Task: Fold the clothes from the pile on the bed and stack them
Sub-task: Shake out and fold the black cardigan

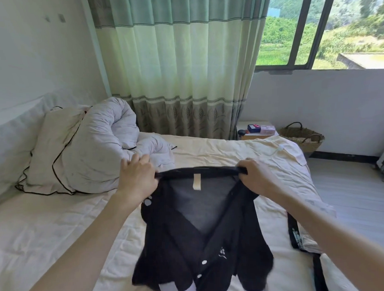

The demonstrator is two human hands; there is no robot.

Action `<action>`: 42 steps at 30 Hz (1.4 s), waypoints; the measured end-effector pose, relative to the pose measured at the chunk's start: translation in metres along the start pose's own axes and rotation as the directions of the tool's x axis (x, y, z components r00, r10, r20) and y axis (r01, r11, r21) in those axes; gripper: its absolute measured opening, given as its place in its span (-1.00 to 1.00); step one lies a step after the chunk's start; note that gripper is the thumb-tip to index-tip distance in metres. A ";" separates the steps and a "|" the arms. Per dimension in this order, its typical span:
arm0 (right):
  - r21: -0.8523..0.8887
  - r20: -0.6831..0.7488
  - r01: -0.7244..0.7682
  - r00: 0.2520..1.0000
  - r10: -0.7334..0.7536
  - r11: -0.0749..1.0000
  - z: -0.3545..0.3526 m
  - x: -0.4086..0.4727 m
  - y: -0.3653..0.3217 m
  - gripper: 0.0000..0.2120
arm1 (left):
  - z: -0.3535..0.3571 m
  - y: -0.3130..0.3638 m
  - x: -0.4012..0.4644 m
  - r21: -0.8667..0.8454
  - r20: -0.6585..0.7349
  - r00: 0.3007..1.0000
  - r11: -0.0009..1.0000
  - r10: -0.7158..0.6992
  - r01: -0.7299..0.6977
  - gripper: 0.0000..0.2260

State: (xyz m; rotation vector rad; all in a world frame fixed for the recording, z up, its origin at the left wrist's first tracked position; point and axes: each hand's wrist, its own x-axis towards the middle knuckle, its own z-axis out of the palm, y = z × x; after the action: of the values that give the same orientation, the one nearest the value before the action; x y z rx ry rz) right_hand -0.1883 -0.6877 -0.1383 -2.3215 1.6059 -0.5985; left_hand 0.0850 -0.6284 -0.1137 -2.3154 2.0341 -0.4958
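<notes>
I hold a black cardigan [203, 238] up in front of me by its collar, my left hand [138, 177] pinching the collar band at one end and my right hand [256, 178] curled round the other end, so the band is stretched taut between the two grips. A pale label [196, 181] sits on the inside of the collar midway between my hands. Below my grip the cardigan hangs open in a V, with white buttons [204, 262] down its front edge, a small white motif beside them and white stripes along the hem closest to me; its lower part is blurred. The garment hangs over the bed [59, 226], which is covered with a cream sheet, and I cannot tell whether the hem touches the sheet. Beyond my left hand, a rumpled white duvet [119, 134] is bundled up, and to the left of that a white pillow [56, 154] with black piping leans against the headboard. Under my right forearm, near the edge of the bed, lies a dark strip of cloth [295, 233] with a pale print. Far beyond my right hand, past the bed's far corner, a small bedside table [257, 132] with boxes on it stands by the green curtain [175, 65], and a woven basket [301, 137] sits on the floor beside it under the window [322, 25]
</notes>
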 end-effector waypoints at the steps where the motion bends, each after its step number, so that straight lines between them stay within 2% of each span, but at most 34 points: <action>1: -0.001 0.028 -0.003 1.000 0.003 1.000 0.001 -0.002 0.003 -0.83 | 0.008 -0.002 -0.003 0.002 0.029 1.000 1.000 -0.010 0.010 -0.74; 2: 0.020 0.021 -0.003 1.000 0.002 1.000 0.001 -0.003 0.004 -0.84 | 0.011 -0.003 -0.005 -0.027 0.009 1.000 1.000 -0.004 0.004 -0.76; 3: 0.046 -0.002 -0.002 1.000 0.003 0.999 -0.002 -0.003 0.003 -0.85 | 0.012 -0.005 -0.006 -0.129 -0.049 0.999 0.992 0.000 -0.007 -0.80; 4: 0.069 -0.029 -0.010 1.000 0.012 0.998 -0.005 0.000 0.002 -0.85 | 0.011 -0.007 -0.005 -0.315 -0.078 0.997 0.949 -0.026 0.000 -0.84; 6: 0.119 -0.054 -0.051 0.997 0.058 0.992 -0.012 0.006 -0.002 -0.85 | 0.004 -0.012 0.001 -0.676 -0.010 0.995 0.734 -0.097 0.065 -0.82; 7: 0.130 -0.061 -0.066 0.995 0.074 0.989 -0.015 0.007 -0.003 -0.86 | 0.002 -0.014 0.004 -0.757 0.001 0.992 0.648 -0.125 0.082 -0.82; 9: 0.111 -0.077 -0.076 0.993 0.084 0.991 -0.018 0.009 -0.002 -0.90 | -0.001 -0.016 0.009 -0.833 0.014 0.985 0.543 -0.174 0.108 -0.87; 11: 0.090 -0.091 -0.082 0.992 0.090 0.993 -0.019 0.007 -0.001 -0.94 | 0.000 -0.016 0.010 -0.910 0.078 0.982 0.390 -0.173 0.141 -0.88; 13: 0.127 -0.084 -0.101 0.990 0.112 0.987 -0.018 0.006 -0.001 -0.85 | 0.002 -0.016 0.009 -0.943 0.155 0.979 0.273 -0.133 0.187 -0.87; 14: 0.178 -0.061 -0.121 0.989 0.133 0.977 -0.018 0.006 0.000 -0.81 | 0.004 -0.017 0.008 -0.943 0.174 0.978 0.268 -0.113 0.199 -0.87; 16: 0.342 0.024 -0.197 0.979 0.201 0.919 -0.017 0.004 0.001 -0.80 | 0.009 -0.019 0.007 -0.926 0.186 0.980 0.319 -0.075 0.200 -0.85; 19: 0.577 0.169 -0.311 0.950 0.262 0.755 -0.014 0.000 0.002 -0.81 | 0.012 -0.026 0.005 -0.889 0.182 0.983 0.421 -0.037 0.180 -0.86; 23: 0.687 0.239 -0.324 0.946 0.218 0.650 -0.010 -0.003 -0.002 -0.82 | 0.014 -0.036 0.002 -0.809 0.179 0.984 0.570 0.004 0.145 -0.88; 25: 0.718 0.272 -0.330 0.943 0.190 0.613 -0.006 -0.002 -0.004 -0.80 | 0.016 -0.040 0.001 -0.785 0.172 0.985 0.601 -0.019 0.149 -0.89; 27: 0.744 0.295 -0.348 0.937 0.186 0.570 0.000 -0.001 -0.006 -0.81 | 0.019 -0.041 -0.001 -0.829 0.194 0.980 0.527 -0.041 0.186 -0.89; 31: 0.754 0.336 -0.388 0.921 0.196 0.530 0.005 0.000 -0.012 -0.84 | 0.020 -0.041 -0.005 -0.922 0.364 0.931 0.148 0.007 0.359 -0.85; 33: 0.741 0.357 -0.405 0.913 0.196 0.535 0.005 0.000 -0.012 -0.80 | 0.020 -0.043 -0.007 -0.909 0.416 0.907 0.075 0.073 0.410 -0.85; 35: 0.738 0.379 -0.412 0.908 0.176 0.534 0.003 0.002 -0.012 -0.82 | 0.019 -0.047 -0.008 -0.904 0.419 0.900 0.140 0.119 0.403 -0.85; 38: 0.723 0.411 -0.405 0.903 0.123 0.560 -0.001 0.004 -0.010 -0.84 | 0.015 -0.052 -0.009 -0.891 0.389 0.907 0.316 0.160 0.326 -0.86; 42: 0.642 0.368 -0.291 0.929 0.048 0.709 -0.009 0.005 -0.011 -0.88 | 0.006 -0.056 -0.007 -0.897 0.336 0.912 0.376 0.235 0.234 -0.90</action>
State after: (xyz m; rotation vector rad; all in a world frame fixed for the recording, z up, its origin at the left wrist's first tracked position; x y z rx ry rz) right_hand -0.1822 -0.6888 -0.1244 -1.5839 1.1492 -0.5948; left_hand 0.1394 -0.6143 -0.1087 -2.4267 2.3348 1.5025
